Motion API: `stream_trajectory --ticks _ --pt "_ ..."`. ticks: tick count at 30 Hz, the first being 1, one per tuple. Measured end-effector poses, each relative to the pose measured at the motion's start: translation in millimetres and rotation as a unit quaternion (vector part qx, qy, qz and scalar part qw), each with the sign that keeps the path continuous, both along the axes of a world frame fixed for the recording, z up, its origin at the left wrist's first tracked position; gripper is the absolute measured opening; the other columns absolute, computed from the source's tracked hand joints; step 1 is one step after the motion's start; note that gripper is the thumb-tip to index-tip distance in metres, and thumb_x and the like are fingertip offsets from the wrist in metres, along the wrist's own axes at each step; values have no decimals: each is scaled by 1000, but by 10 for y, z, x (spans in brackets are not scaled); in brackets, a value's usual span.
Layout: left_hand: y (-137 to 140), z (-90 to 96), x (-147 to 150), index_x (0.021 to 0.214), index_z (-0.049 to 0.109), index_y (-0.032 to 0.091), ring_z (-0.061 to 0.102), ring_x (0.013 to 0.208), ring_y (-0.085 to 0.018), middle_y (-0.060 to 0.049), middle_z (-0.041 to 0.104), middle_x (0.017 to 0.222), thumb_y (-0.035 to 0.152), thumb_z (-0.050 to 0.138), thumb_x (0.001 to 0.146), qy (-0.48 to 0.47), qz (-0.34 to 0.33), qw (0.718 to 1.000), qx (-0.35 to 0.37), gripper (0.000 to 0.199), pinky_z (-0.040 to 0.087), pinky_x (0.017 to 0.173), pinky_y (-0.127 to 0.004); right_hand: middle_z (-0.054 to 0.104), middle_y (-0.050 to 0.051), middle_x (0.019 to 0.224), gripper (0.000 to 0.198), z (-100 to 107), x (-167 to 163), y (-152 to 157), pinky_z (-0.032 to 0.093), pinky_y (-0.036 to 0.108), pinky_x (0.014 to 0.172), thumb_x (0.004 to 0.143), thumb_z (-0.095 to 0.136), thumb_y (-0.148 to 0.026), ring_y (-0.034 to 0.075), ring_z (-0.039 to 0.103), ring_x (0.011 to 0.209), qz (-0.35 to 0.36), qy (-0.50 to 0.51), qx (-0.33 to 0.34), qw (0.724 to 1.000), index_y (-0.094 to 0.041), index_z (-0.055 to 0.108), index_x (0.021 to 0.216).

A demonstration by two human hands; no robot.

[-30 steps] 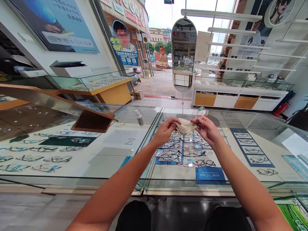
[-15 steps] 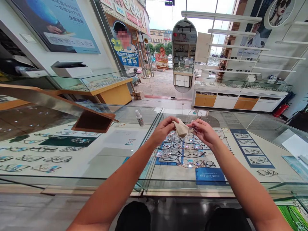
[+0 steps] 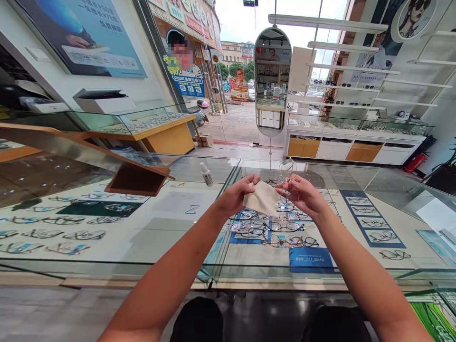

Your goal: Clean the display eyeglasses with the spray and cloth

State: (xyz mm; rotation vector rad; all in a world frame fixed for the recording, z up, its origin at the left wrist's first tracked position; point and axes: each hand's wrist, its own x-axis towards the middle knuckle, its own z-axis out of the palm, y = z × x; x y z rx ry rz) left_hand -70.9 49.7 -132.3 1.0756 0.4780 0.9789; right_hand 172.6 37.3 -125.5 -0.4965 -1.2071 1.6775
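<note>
My left hand (image 3: 239, 194) pinches a beige cleaning cloth (image 3: 262, 198), which hangs loosely spread from its fingers. To the right of the cloth, my right hand (image 3: 299, 194) is closed on a thin-rimmed pair of glasses (image 3: 287, 166); one round lens shows above the fingers, and the rest of the frame is hard to make out. Both hands are above the glass counter, over rows of spectacle frames (image 3: 268, 229) laid out inside it. Beyond my left hand, a small white spray bottle (image 3: 206, 175) stands upright on the glass.
A brown wooden stand (image 3: 138, 178) juts over the counter at left. Inside the case lie a blue card (image 3: 311, 260) and more frames on a dark blue strip (image 3: 372, 218). An oval mirror (image 3: 272, 80) stands beyond, with a display cabinet (image 3: 356, 142) at the far right.
The cloth was bunched against the glasses; now it hangs more open and wider, apart from the lens. My left hand has shifted slightly left and down.
</note>
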Motion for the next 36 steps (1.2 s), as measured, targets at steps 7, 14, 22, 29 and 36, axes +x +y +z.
stream_trajectory --ticks 7,14,22,29,36 --pt "52 -133 11 110 60 22 65 64 -12 2 69 84 32 95 68 67 0 998 -6 56 47 56 -21 69 -1 77 41 24 -22 -79 56 37 90 70 97 -50 21 75 87 71 -41 23 996 -23 66 78" --pt "195 -80 -134 109 77 12 74 81 -18 -12 80 97 31 102 63 140 3 989 -40 55 57 72 -26 74 0 80 40 51 15 -26 55 37 90 70 97 -50 20 74 85 47 -92 46 994 -23 70 79" --pt "172 -128 -67 89 76 12 62 70 -13 -5 70 80 44 98 68 153 43 986 -51 44 49 64 -25 75 0 80 38 49 31 -27 54 37 91 72 97 -50 18 73 83 33 -107 52 992 -23 71 78" --pt "48 -145 132 78 56 19 50 63 -8 5 56 70 57 94 72 139 119 981 60 54 40 60 -22 79 2 89 43 -45 -85 15 54 31 86 63 101 -51 17 71 88 -67 -42 -1 997 -23 72 77" --pt "16 -200 249 80 51 21 50 65 -10 5 56 72 69 89 71 143 153 969 130 62 42 62 -23 77 0 91 47 -135 -189 32 52 26 73 55 103 -53 14 66 81 -163 -18 -28 986 -23 71 73"
